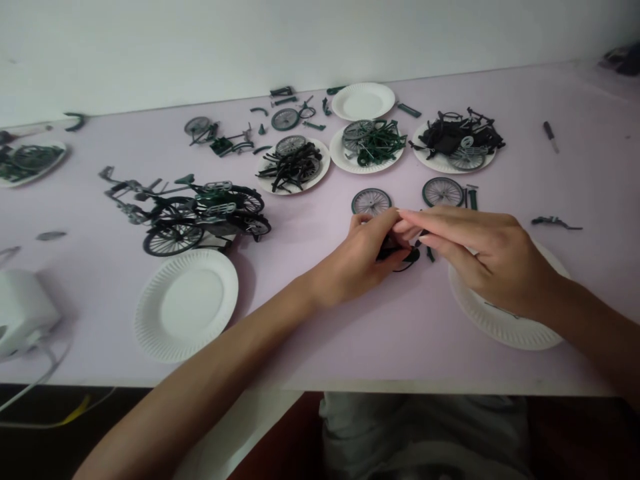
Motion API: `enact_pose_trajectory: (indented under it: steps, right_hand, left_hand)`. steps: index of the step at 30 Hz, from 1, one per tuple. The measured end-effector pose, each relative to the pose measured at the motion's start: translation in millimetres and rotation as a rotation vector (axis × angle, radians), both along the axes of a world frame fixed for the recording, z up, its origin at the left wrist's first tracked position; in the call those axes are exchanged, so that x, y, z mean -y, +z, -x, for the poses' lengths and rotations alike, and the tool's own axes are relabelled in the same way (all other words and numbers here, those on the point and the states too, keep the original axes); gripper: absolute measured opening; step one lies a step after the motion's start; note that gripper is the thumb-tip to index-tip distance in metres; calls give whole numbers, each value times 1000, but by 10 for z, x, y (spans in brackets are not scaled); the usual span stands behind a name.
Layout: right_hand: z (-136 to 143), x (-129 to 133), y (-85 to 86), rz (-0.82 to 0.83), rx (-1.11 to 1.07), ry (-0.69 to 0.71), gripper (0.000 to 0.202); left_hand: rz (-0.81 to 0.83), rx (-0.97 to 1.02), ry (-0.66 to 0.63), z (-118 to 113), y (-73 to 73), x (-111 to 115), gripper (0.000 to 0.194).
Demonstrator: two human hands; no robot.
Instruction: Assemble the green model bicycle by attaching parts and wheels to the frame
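My left hand (357, 260) is closed around a small black model bicycle part (413, 255), most of it hidden by the fingers. My right hand (493, 257) meets it from the right, its fingers and thumb drawn together at the left fingertips. Whatever is between the right fingers is hidden. Just beyond the hands lie two toy spoked wheels, a left wheel (371, 201) and a right wheel (443, 192). A small green part (472, 198) rests beside the right one. Beneath my right hand is a white paper plate (525, 333) with a thin metal piece on it.
Assembled model bicycles (200, 207) stand at the left behind a paper plate (187, 303). Plates of black parts (293, 167), green parts (373, 147) and more black parts (457, 140) line the back. A screwdriver (551, 135) lies far right; a white power adapter (25, 310) sits at left.
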State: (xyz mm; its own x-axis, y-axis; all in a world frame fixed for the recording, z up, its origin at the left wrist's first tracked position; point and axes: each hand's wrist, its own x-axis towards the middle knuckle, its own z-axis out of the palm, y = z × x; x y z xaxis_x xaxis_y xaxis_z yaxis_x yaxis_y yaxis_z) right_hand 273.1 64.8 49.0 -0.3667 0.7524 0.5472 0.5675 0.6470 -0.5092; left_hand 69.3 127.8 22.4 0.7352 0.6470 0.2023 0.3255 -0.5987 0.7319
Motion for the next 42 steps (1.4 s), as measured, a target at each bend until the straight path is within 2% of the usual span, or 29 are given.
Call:
enact_pose_trajectory:
  steps: [2, 7, 11, 17, 19, 23, 26, 28, 33, 42]
  right_hand:
    - [14, 0, 22, 28, -25, -24, 34]
    - [62, -35, 11, 26, -53, -191, 5]
    - [87, -47, -21, -21, -56, -153, 18]
    - [72, -38, -66, -120, 51, -140, 3]
    - [63, -28, -72, -129, 78, -117, 13]
    - [32, 12, -41, -27, 46, -42, 26]
    - [-11, 45, 7, 83, 63, -32, 26]
    - [-32, 58, 33, 104, 114, -37, 22]
    - [16, 54, 54, 21, 112, -102, 11]
    - [54, 56, 24, 36, 90, -231, 16]
  left_hand:
    - [21, 3, -2, -3, 5, 2, 15]
    - [24, 11, -15, -8, 4, -5, 19]
    - [51, -14, -23, -13, 45, -12, 22]
    - [66, -2, -18, -20, 69, -13, 16]
    - [55, 7, -16, -18, 53, -16, 15]
    - [53, 36, -16, -10, 18, -28, 13]
    - [54, 36, -25, -7, 13, -35, 12]
    - [53, 35, -22, -10, 23, -39, 14]
    - [97, 60, -8, -26, 60, -45, 13]
    - [51, 38, 13, -35, 74, -60, 8]
